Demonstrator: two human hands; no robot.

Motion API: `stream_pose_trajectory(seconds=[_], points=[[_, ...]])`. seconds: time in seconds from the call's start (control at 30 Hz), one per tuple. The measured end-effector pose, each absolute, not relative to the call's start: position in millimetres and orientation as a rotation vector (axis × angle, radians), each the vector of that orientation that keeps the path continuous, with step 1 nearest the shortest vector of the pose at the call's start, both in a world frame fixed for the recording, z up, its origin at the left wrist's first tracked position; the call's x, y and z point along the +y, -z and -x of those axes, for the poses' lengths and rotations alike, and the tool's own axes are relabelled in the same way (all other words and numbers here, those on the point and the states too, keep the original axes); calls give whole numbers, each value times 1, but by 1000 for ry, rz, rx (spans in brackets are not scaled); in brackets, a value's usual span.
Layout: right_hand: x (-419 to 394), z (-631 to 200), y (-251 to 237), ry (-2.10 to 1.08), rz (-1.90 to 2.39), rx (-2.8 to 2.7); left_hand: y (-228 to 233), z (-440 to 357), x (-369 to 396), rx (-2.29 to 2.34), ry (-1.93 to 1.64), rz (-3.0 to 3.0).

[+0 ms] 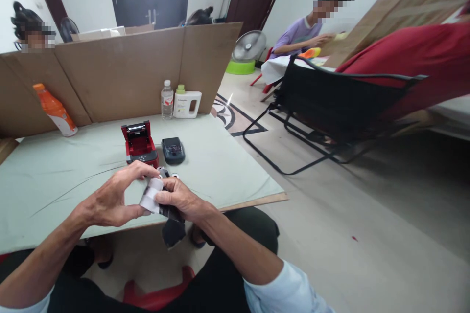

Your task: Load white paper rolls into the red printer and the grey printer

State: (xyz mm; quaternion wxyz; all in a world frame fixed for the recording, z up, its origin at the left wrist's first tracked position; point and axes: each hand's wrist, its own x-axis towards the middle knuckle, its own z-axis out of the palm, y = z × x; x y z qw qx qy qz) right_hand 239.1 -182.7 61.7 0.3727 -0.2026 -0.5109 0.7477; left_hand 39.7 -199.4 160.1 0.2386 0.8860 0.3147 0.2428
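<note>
A white paper roll (151,194) is between the thumb and fingers of my left hand (117,196), just over the table's near edge. My right hand (183,198) presses its thumb on the same roll and grips a black device (172,212), which it partly hides; its exact kind is unclear. Beyond my hands stands a small red printer (141,144) with its lid raised and its paper bay showing. To its right lies a dark, compact printer (173,150) with the lid down. A small white ring-shaped thing (175,175) peeks out behind my right hand.
A cardboard screen (139,68) borders the table (84,166) at the back. Before it are an orange bottle (55,110), a water bottle (167,100) and a white jug (188,104). A black folding chair (330,102) and a fan (249,46) stand right; other people sit nearby.
</note>
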Motion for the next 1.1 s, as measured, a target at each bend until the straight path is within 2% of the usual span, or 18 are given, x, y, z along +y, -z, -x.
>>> stream_pose_trajectory(seconds=[0.2, 0.47, 0.9, 1.1], points=[[-185, -240, -60, -1960, 496, -1270, -150, -36, -200, 844, -718, -2321], [-184, -242, -63, -1811, 597, -1410, -182, -51, -210, 861, -351, -2797], [-196, -235, -62, -1909, 568, -1186, -129, -32, -207, 825, -877, -2273], [-201, -241, -59, -1888, 640, -1266, -148, -39, -216, 804, -630, -2506]])
